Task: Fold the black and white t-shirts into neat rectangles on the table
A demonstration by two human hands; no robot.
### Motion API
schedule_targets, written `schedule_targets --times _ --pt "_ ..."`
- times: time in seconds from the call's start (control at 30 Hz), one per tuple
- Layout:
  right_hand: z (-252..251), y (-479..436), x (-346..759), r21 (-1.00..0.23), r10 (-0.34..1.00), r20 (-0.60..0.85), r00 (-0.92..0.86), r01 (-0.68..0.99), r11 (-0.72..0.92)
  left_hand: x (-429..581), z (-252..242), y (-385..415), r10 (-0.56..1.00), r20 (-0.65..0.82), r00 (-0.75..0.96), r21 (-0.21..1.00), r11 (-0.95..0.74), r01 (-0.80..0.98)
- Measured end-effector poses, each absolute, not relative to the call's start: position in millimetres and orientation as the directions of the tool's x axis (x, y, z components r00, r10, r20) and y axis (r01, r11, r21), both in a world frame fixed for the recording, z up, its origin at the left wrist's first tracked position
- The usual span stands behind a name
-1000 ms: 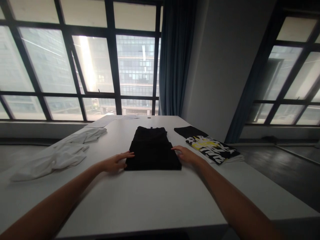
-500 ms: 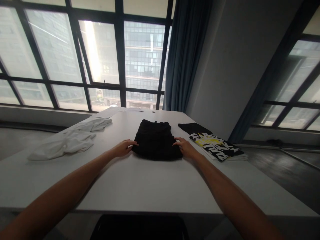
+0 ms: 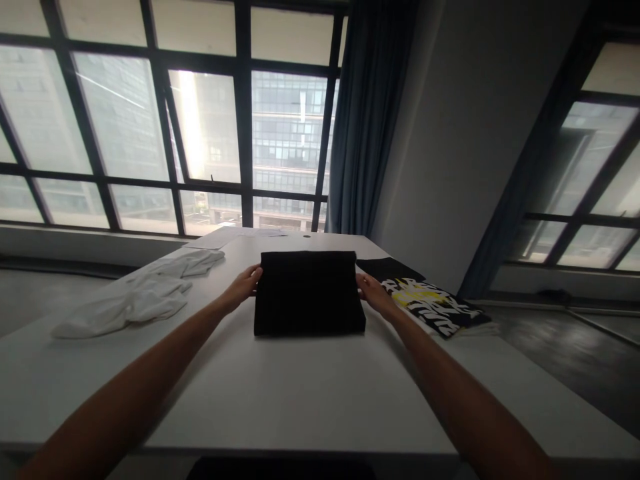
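Note:
A folded black T-shirt point(image 3: 309, 297) forms a neat rectangle in front of me, its lower edge close to or on the white table point(image 3: 300, 393). My left hand point(image 3: 245, 283) grips its left side, with the fingers partly hidden behind the cloth. On the opposite side, my right hand point(image 3: 373, 291) is closed on the right edge at about the same height. The collar does not show from here.
Crumpled white cloth point(image 3: 145, 293) lies on the left. On the right are folded garments, one black with a white and yellow print point(image 3: 430, 303). Papers point(image 3: 260, 233) lie near the far edge, before the windows and a blue curtain point(image 3: 357, 133).
The black T-shirt lay flatter with its collar end showing; now its far part is folded over or raised into a straight-edged rectangle. Both hands have closed on its sides. The view has tilted up slightly.

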State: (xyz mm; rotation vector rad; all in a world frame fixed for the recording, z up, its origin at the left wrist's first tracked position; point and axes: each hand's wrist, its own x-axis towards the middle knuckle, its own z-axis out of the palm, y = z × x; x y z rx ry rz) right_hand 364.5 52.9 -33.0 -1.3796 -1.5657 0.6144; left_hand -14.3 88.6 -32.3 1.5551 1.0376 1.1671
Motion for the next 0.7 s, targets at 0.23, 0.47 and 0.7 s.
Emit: schedule_targets --times 0.23,0.47,0.7 --pt "-67.3 61.0 353.8 -0.594 0.976 0.216 -0.008 0.793 0.138 -15.4 -93.4 115.6 0.900 0.304 0.311 0.618 -0.435 0.655" --pt "-60.6 47.4 338.8 -0.363 0.920 0.386 -0.068 0.905 0.219 6.0 -60.5 75.7 0.795 0.472 0.380 0.309 -0.553 0.774" --pt "-71.9 30.7 313.3 -0.264 0.952 0.146 -0.270 0.916 0.300 36.4 -74.2 43.4 0.740 0.206 0.640 0.202 -0.672 0.712"
